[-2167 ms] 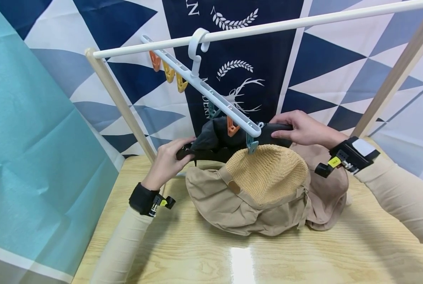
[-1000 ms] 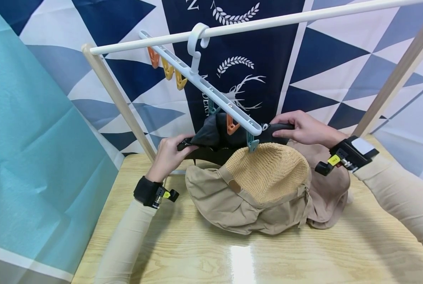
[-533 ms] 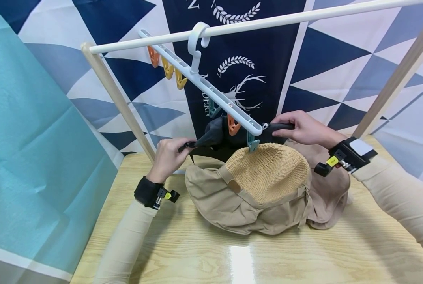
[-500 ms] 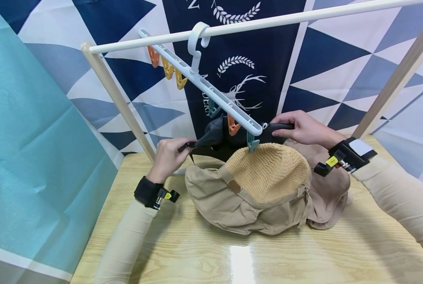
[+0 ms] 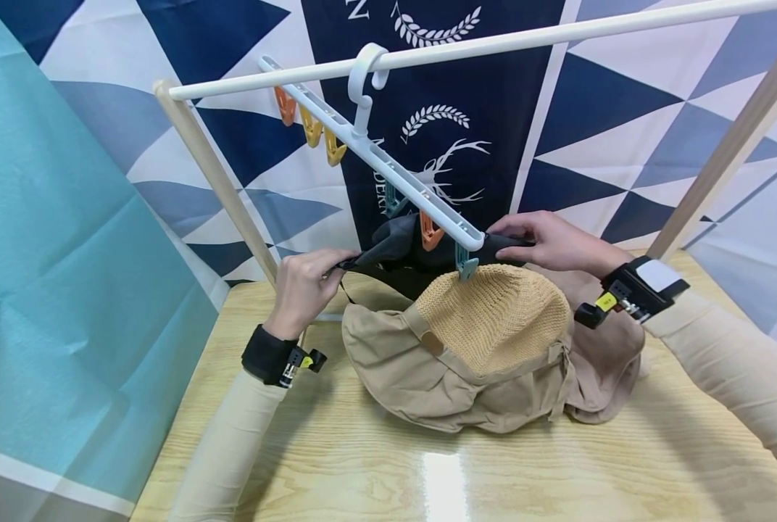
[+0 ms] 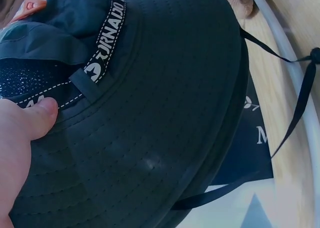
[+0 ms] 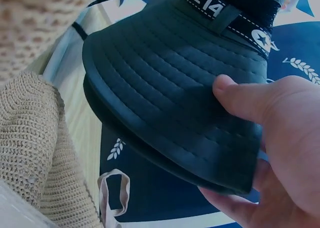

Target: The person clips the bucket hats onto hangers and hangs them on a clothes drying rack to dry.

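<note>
A dark bucket hat [image 5: 395, 243] with a lettered band and a chin cord hangs behind the front end of the hanger, partly hidden by it. My left hand [image 5: 304, 286] grips its left side. In the left wrist view, the thumb [image 6: 42, 115] presses by the band. On the other side my right hand [image 5: 548, 239] pinches the stitched brim [image 7: 165, 97], thumb above and fingers below. An orange clip [image 5: 430, 233] sits at the crown; its hold on the fabric cannot be made out. A teal clip [image 5: 467, 267] touches a tan hat with a knitted crown [image 5: 493, 319] in front.
The pale blue hanger [image 5: 388, 163] hooks over a white rod [image 5: 532, 45] on a wooden frame. Orange and yellow clips [image 5: 312, 128] hang at its far end. Another brownish hat [image 5: 600, 362] lies behind the tan one, above the wooden table [image 5: 362, 464].
The left hand has shifted slightly left, drawing that side of the dark hat out flatter. The right hand sits a little lower. Both have kept hold throughout; the tan hat stays in place.
</note>
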`<state>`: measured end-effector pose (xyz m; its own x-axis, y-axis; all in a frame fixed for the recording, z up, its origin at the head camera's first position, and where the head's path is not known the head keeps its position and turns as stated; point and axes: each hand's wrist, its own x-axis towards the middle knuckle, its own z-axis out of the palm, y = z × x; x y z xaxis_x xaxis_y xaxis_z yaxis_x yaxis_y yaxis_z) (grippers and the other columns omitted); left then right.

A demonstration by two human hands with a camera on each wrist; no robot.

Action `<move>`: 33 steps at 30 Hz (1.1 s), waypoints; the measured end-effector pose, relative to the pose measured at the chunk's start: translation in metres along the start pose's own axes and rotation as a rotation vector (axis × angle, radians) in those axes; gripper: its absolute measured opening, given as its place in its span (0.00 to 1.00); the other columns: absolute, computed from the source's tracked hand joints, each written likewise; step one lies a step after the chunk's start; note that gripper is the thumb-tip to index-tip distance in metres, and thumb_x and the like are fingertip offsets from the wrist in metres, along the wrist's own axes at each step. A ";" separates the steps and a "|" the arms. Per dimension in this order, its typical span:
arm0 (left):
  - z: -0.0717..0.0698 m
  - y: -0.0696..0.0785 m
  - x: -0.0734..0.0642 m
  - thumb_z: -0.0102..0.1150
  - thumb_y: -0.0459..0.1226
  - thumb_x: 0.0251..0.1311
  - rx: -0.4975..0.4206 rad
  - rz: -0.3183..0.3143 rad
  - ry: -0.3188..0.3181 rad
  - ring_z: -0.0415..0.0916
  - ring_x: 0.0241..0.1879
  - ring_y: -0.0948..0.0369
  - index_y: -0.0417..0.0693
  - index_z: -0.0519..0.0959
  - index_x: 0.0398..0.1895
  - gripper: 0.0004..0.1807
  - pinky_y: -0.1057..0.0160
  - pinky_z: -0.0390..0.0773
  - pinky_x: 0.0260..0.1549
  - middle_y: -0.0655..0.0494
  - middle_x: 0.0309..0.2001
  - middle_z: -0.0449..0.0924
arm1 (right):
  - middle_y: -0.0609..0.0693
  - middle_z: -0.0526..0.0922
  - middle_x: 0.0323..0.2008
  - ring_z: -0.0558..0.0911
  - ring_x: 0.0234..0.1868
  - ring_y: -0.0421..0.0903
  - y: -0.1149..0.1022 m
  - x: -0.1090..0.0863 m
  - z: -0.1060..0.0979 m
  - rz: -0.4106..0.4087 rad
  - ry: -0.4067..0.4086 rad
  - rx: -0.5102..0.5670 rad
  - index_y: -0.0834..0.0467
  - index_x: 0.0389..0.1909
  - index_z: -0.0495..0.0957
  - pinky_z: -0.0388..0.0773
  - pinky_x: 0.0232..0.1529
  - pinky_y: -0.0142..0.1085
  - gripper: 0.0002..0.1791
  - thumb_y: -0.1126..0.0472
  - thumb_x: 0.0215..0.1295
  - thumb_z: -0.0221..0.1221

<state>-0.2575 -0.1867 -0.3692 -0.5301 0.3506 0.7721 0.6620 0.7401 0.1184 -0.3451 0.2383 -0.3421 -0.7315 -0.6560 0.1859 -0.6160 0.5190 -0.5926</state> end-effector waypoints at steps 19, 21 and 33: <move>-0.007 -0.003 -0.008 0.67 0.24 0.69 0.147 0.021 -0.049 0.92 0.29 0.48 0.46 0.95 0.50 0.14 0.52 0.81 0.19 0.48 0.40 0.97 | 0.67 0.91 0.63 0.88 0.51 0.22 -0.002 -0.006 -0.005 0.026 -0.036 0.119 0.65 0.68 0.84 0.83 0.52 0.19 0.21 0.71 0.77 0.68; -0.008 -0.003 -0.008 0.67 0.24 0.69 0.127 -0.011 -0.068 0.91 0.28 0.47 0.45 0.95 0.50 0.14 0.52 0.80 0.19 0.46 0.40 0.97 | 0.68 0.90 0.63 0.88 0.51 0.21 -0.004 -0.004 -0.007 0.019 -0.036 0.115 0.65 0.68 0.83 0.83 0.53 0.19 0.21 0.71 0.77 0.68; -0.008 0.005 0.009 0.73 0.35 0.72 0.029 -0.202 -0.221 0.68 0.17 0.58 0.47 0.96 0.50 0.08 0.65 0.52 0.22 0.46 0.35 0.95 | 0.61 0.88 0.70 0.87 0.71 0.54 -0.018 0.010 -0.017 0.091 -0.057 0.040 0.56 0.79 0.77 0.82 0.57 0.20 0.33 0.62 0.76 0.72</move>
<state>-0.2550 -0.1849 -0.3562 -0.7542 0.3088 0.5794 0.5178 0.8224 0.2357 -0.3463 0.2314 -0.3162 -0.7652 -0.6381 0.0860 -0.5352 0.5561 -0.6359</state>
